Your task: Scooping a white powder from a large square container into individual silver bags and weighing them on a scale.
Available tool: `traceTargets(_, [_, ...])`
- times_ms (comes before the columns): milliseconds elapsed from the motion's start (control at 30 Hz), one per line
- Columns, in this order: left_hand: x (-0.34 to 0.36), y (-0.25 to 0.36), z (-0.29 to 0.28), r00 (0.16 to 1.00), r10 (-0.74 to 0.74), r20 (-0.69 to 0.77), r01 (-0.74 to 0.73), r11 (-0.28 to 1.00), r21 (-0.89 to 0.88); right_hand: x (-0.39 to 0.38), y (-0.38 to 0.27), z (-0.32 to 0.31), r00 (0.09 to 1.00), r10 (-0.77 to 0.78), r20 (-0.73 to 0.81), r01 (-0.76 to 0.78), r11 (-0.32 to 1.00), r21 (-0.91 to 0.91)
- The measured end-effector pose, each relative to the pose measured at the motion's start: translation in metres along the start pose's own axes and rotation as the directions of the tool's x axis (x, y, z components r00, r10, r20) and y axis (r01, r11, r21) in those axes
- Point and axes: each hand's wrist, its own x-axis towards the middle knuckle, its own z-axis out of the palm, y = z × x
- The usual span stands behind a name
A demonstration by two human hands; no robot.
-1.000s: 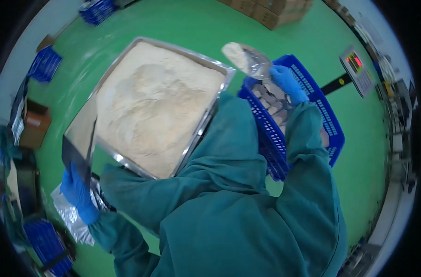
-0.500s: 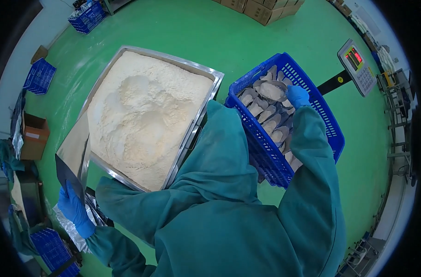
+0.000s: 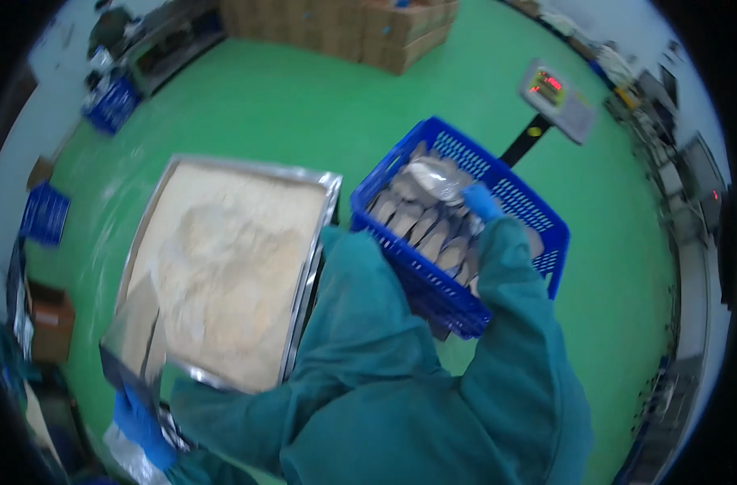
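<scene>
My left hand [image 3: 143, 424] grips a silvery, open foil bag [image 3: 130, 327] at the lower-left corner of a steel tray [image 3: 312, 275] full of pale powder [image 3: 223, 267]. My right hand [image 3: 481, 202] is closed on a shiny oval pouch [image 3: 439, 179] with pale contents, inside a blue perforated basket [image 3: 550, 230]. Many similar pale pouches [image 3: 429, 238] lie packed beneath it; their exact material is blurred.
A digital scale display [image 3: 558, 97] stands on a post behind the basket. Stacked cartons [image 3: 401, 44] are at the back, a person [image 3: 109, 32] by a bench at upper left, blue crates [image 3: 45, 214] along the left, metal racks [image 3: 667, 178] at right.
My right hand has lowered the pouch from above the basket's left end into it. The view has shifted, so tray and basket appear lower-left, and a person has come into view.
</scene>
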Motion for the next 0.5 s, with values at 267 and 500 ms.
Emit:
traceTargets(267, [0.032,-0.012,0.016,0.978,0.195,-0.081,-0.179,0.969,0.169,0.026,-0.150,-0.135,0.978,0.017,-0.209,0.094,0.855,0.510])
traceTargets(500, [0.094,-0.046,0.069,0.954,0.188,-0.232,-0.131,0.961,0.243,0.041,-0.416,-0.113,0.835,-0.550,-0.023,0.550,0.834,0.045])
